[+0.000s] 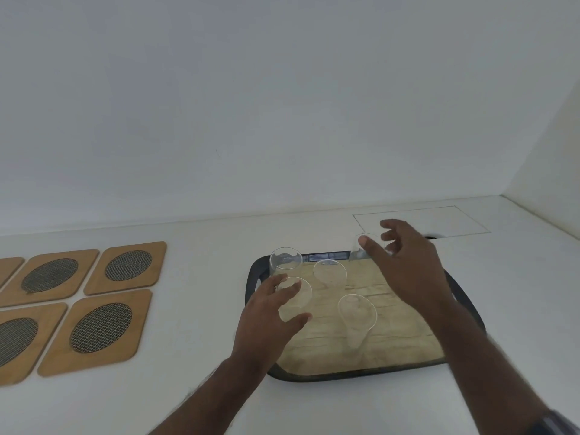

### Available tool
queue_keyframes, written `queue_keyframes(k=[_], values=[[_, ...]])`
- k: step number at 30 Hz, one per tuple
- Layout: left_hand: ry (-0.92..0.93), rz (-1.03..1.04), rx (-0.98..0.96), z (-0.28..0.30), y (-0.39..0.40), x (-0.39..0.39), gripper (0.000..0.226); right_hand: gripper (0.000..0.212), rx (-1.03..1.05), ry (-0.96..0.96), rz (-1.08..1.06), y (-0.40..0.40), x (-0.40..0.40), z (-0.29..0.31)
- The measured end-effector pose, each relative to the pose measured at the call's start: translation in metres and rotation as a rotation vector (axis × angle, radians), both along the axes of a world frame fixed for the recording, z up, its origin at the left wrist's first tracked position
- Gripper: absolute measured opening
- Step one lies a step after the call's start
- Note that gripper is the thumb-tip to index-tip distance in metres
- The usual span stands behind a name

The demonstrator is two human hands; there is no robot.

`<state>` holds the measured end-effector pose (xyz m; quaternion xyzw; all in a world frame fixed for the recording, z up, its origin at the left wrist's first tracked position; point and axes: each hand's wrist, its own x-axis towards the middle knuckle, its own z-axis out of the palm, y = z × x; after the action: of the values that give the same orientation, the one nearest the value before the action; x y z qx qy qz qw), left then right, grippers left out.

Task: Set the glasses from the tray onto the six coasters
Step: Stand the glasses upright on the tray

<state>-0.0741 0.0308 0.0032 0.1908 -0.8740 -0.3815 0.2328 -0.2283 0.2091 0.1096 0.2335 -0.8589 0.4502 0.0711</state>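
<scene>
A dark-rimmed tray [351, 373] with a pale wood-pattern floor lies at centre right and holds several clear glasses. My left hand [270, 321] hovers over the tray's left side with fingers spread around a glass [298, 296], thumb beside it; I cannot tell if it touches. My right hand [411, 265] is open at the tray's far right corner, with its fingers reaching around another glass [361, 246]. More glasses stand at the far left corner [285, 260], mid-back [329, 271] and centre [357, 315]. Wooden coasters with dark mesh ovals [125, 268] [100, 329] lie at the left, all bare.
The white counter meets a white wall behind and another at the right. A thin rectangular outline [420, 221] marks the counter behind the tray. Further coasters [50, 276] [15, 340] run off the left edge. A dark watch band shows on my right wrist.
</scene>
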Motion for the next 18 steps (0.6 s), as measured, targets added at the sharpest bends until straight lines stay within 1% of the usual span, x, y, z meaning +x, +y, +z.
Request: queue_keyframes(k=[2, 4, 10, 13, 15, 18], values=[[0.005, 0.003, 0.017, 0.000, 0.001, 0.000, 0.057, 0.058, -0.054, -0.008, 0.027, 0.005, 0.017, -0.008], [0.008, 0.004, 0.022, -0.001, 0.001, 0.000, 0.056, 0.064, -0.069, -0.027, 0.042, 0.010, 0.032, -0.018], [0.020, 0.025, -0.014, -0.003, 0.007, 0.003, 0.053, 0.098, -0.101, -0.170, 0.023, 0.020, 0.059, -0.055], [0.068, 0.050, 0.033, -0.005, 0.009, 0.003, 0.053, 0.113, -0.111, -0.253, 0.028, 0.020, 0.069, -0.072], [0.107, 0.076, 0.134, -0.006, 0.010, 0.005, 0.059, 0.117, -0.123, -0.313, 0.031, 0.018, 0.072, -0.082], [0.140, 0.087, 0.227, -0.009, 0.010, 0.013, 0.071, 0.110, -0.137, -0.357, 0.040, 0.014, 0.074, -0.096]])
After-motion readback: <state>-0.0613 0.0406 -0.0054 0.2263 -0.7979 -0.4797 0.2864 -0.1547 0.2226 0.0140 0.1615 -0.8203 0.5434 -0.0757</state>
